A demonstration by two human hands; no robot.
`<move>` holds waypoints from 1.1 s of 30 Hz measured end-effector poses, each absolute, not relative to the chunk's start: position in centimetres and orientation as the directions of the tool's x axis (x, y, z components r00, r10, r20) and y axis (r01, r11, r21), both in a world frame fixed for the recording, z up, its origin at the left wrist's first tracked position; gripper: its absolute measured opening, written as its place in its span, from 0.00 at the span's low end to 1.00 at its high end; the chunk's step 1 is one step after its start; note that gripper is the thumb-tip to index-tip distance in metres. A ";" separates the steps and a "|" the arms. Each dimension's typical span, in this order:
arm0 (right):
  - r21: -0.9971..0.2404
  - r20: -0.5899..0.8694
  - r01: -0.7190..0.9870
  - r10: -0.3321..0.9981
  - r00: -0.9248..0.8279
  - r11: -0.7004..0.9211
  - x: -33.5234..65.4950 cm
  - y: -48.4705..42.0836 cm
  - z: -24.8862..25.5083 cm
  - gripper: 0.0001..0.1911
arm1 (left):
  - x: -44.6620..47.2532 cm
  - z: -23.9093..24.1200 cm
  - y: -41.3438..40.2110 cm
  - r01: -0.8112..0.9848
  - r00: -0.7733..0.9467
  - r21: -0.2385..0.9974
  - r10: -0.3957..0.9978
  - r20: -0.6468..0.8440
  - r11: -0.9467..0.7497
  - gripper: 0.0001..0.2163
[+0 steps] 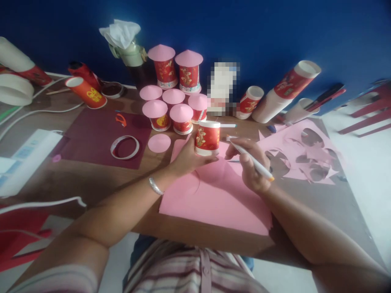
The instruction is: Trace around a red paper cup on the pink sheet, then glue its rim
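Note:
My left hand [190, 155] is closed around a red paper cup [208, 137] with gold patterns and white bands, held over pink paper sheets [226, 195]. A curved line shows on the top sheet. In my right hand [255, 173] is a white marker [253, 160], its orange end toward my wrist and its other end pointing toward the cup. Beyond my left hand lies a pink paper disc [159, 143]. Behind it stand several red paper cups with pink cone tops [181, 114]; two taller ones [188, 73] are at the back.
Cut pink paper scraps [301, 150] lie on the right. A white paper ring [124, 147] and orange scissors [121, 119] sit on a dark red sheet [91, 134]. Stacked cups [287, 91], a pen-filled cup [301, 110] and a bottle topped with tissue [130, 55] line the blue wall.

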State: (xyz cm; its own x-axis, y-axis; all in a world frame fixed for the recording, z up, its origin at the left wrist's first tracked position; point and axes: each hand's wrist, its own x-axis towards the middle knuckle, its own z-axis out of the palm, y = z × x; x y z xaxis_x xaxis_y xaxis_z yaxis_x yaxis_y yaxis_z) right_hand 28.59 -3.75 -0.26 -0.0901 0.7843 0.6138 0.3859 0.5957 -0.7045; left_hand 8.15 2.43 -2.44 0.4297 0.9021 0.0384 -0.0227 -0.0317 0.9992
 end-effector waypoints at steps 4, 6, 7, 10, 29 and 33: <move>-0.688 0.618 0.370 0.771 -0.154 0.625 28.5 -4.1 0.2 0.19 | 8.2 -2.2 2.4 -0.031 0.430 1.000 0.903 0.010 0.004 0.42; -0.703 0.609 0.346 0.778 -0.158 0.621 28.4 -4.3 0.2 0.18 | 8.2 -2.2 2.3 -0.056 0.443 0.998 0.897 0.013 0.013 0.44; -0.707 0.605 0.337 0.779 -0.166 0.622 28.3 -4.3 0.3 0.17 | 8.2 -2.2 2.4 -0.066 0.448 0.998 0.894 0.023 0.008 0.44; -0.690 0.605 0.341 0.767 -0.212 0.638 28.2 -4.5 0.4 0.17 | 8.2 -2.6 2.4 -0.093 0.448 0.995 0.891 0.076 -0.039 0.44; -0.776 0.537 0.322 0.835 -0.115 0.543 27.3 -5.1 -0.7 0.07 | 8.0 -2.0 2.3 -0.116 0.558 0.992 0.830 0.020 0.054 0.41; -0.802 0.518 0.301 0.852 -0.080 0.516 27.6 -4.9 -0.8 0.08 | 7.5 -2.5 2.4 -0.178 0.624 0.978 0.781 0.030 0.104 0.37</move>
